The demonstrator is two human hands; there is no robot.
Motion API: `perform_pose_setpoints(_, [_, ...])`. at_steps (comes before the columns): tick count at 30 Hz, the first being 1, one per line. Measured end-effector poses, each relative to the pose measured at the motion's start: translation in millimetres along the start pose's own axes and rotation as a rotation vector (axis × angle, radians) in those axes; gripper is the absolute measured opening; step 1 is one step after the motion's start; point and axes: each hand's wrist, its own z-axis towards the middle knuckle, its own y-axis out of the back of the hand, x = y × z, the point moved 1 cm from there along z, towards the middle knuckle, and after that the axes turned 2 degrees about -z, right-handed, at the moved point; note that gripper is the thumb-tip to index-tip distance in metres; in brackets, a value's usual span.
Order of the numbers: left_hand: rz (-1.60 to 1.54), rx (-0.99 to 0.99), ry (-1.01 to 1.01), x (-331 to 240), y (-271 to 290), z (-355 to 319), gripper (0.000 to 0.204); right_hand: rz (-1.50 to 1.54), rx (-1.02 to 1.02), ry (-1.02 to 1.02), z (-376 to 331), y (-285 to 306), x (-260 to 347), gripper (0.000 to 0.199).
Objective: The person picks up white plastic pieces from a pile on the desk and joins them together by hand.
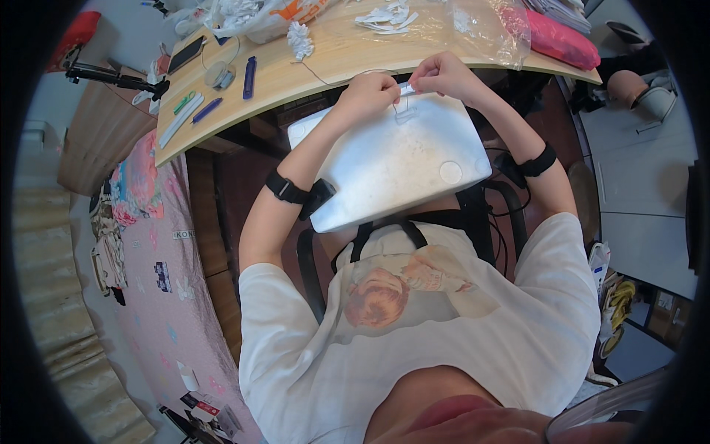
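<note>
Broadly, surface (281, 68) runs across the top of the view, curved near edge toward the person. White box (392, 159) sits on the lap, far end reaching up to that edge; probably serves as a raised rest, bringing the work close. Bag (259, 21) and pink packet (555, 38) lie toward the back and right, likely parked off the work spot.

Left hand (396, 92): narrow, fingertips pinching. Right hand (414, 81): narrow too, thumb and finger together. Between them, over the box's far end, small white strip (406, 88), one end apiece, presumably to keep it taut. Exact grip too small to tell. Knife (250, 77) and pen (207, 110) lie left, within reach by the look of it.

Thin wire (404, 115) shows just below the strip, against the box.

Room: box top allows movement toward the body; surface edge hems in the far side; box sides drop off left and right.
</note>
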Motion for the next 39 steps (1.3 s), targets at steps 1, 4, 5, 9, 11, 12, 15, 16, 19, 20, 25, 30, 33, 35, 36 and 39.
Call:
perform_pose_setpoints(1, [0.048,0.033,0.031,-1.6,-0.1,-1.0,0.023,0.0,0.0,-0.001,-1.2,-0.8,-0.7,0.011])
perform_pose_setpoints(4, [0.124,0.096,0.104,0.0,-5.9,-2.5,0.022,-0.078,0.04,0.04,-2.8,-4.4,-7.0,0.01])
perform_pose_setpoints(5, [0.152,0.125,0.145,0.4,-8.8,-2.6,0.022,-0.109,0.06,0.048,-2.8,-6.1,-11.4,0.009])
perform_pose_setpoints(9, [0.278,0.109,0.127,-3.0,-17.3,-8.0,0.024,-0.107,0.162,-0.015,-1.3,-7.1,-18.9,0.008])
perform_pose_setpoints(11, [0.269,0.112,0.124,0.4,-19.3,-9.3,0.025,-0.121,0.187,-0.021,-1.7,-8.3,-17.6,0.007])
perform_pose_setpoints(12, [0.269,0.111,0.124,1.8,-20.7,-10.0,0.025,-0.135,0.21,-0.028,-2.1,-9.1,-16.9,0.007])
perform_pose_setpoints(15, [0.318,0.136,0.127,-2.3,-23.3,-12.2,0.027,-0.206,0.178,-0.041,-3.6,-12.6,-15.9,0.008])
perform_pose_setpoints(16, [0.329,0.137,0.124,-2.6,-23.6,-12.5,0.027,-0.205,0.177,-0.042,-3.4,-12.4,-16.2,0.008])
perform_pose_setpoints(19, [0.357,0.143,0.124,-5.2,-23.3,-13.2,0.028,-0.232,0.194,-0.044,-3.4,-12.2,-17.4,0.013])
perform_pose_setpoints(20, [0.373,0.147,0.129,-7.0,-22.7,-13.2,0.028,-0.25,0.176,-0.005,-4.6,-12.7,-17.7,0.012])
perform_pose_setpoints(25, [0.405,0.015,0.087,-23.3,-6.9,-23.1,0.03,-0.351,0.14,0.065,-14.3,-0.3,-4.1,0.015])
perform_pose_setpoints(30, [0.297,-0.271,-0.072,-29.5,21.2,-7.5,0.027,-0.201,0.032,0.152,-15.2,35.7,-0.4,0.022])
perform_pose_setpoints(33, [0.225,-0.311,-0.221,-20.6,35.3,13.8,0.028,-0.251,-0.091,0.201,-11.8,56.3,-7.5,0.023])
perform_pose_setpoints(35, [0.253,-0.272,-0.188,-23.0,40.0,25.8,0.027,-0.458,-0.319,0.279,-10.6,71.1,-11.5,0.023])
perform_pose_setpoints(36, [0.336,-0.273,-0.256,-23.2,40.3,31.4,0.026,-0.519,-0.379,0.32,-8.8,77.6,-18.4,0.024])
perform_pose_setpoints(39, [0.603,-0.37,-0.421,-11.4,37.8,44.4,0.026,-0.652,-0.46,0.297,-9.6,79.8,-8.6,0.022])
